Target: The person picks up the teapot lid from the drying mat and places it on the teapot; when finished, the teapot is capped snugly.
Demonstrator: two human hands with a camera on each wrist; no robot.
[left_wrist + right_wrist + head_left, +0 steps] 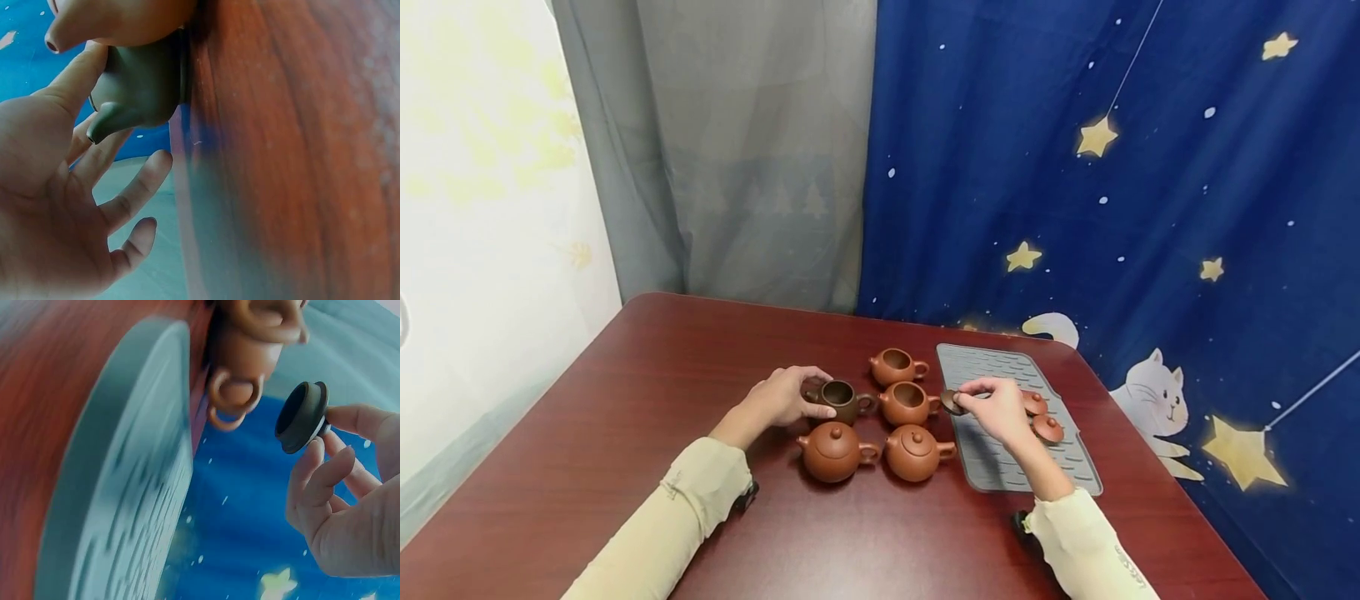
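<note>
My left hand [784,397] holds a small dark brown teapot [847,412] around its spout side, thumb on one side and fingers on the other. The teapot has no lid on and stands on the table. In the left wrist view its spout [112,120] points toward the palm, with the lower fingers spread free. My right hand [1000,408] pinches a dark lid [305,419] by its knob. The lid is tilted in the air by the mat's left edge, just right of an open reddish teapot [904,410].
Another open reddish teapot [891,372] stands behind. Two lidded reddish teapots, one at left [831,457] and one at right [912,458], stand in front. Two reddish lids, one behind [1035,403] and one nearer [1048,429], lie on the grey mat [1000,475].
</note>
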